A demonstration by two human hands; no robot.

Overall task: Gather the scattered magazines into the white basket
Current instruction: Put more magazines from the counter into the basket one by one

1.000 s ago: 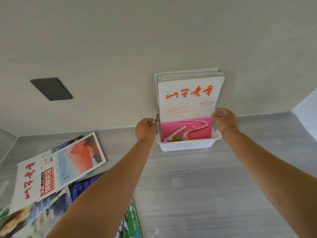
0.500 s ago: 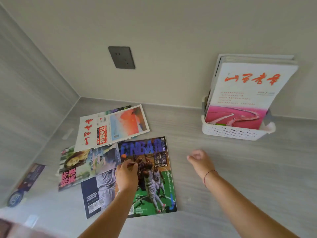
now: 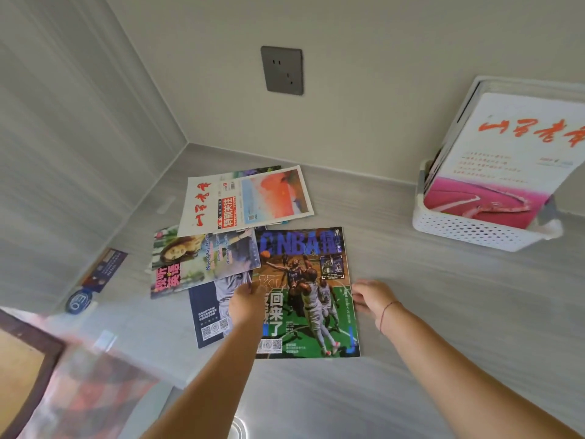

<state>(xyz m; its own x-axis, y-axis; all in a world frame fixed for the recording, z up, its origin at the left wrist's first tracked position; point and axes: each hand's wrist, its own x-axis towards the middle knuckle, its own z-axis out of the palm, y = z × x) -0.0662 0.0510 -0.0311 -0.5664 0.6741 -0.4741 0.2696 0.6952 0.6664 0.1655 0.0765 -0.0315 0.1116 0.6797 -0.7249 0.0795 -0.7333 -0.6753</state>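
Observation:
A basketball magazine (image 3: 311, 280) with a blue and green cover lies flat on the grey counter. My left hand (image 3: 248, 301) rests on its left edge, fingers curled at the cover. My right hand (image 3: 372, 296) touches its right edge with fingers apart. A white magazine with red script (image 3: 243, 198) lies behind it, and one with a woman's picture (image 3: 199, 259) lies to the left, over a dark blue one (image 3: 210, 312). At the right stands the white basket (image 3: 468, 231), holding several upright magazines (image 3: 509, 160).
A grey wall socket (image 3: 281, 70) sits on the back wall. The counter meets a side wall at the left, where a dark card (image 3: 106, 269) and a round blue sticker (image 3: 78, 301) lie. A blurred dark-framed object (image 3: 28, 359) fills the lower left corner.
My hands left the basket and came down to the scattered magazines. My view swung left. Since half a second ago, my right hand moved to the basketball magazine's right edge.

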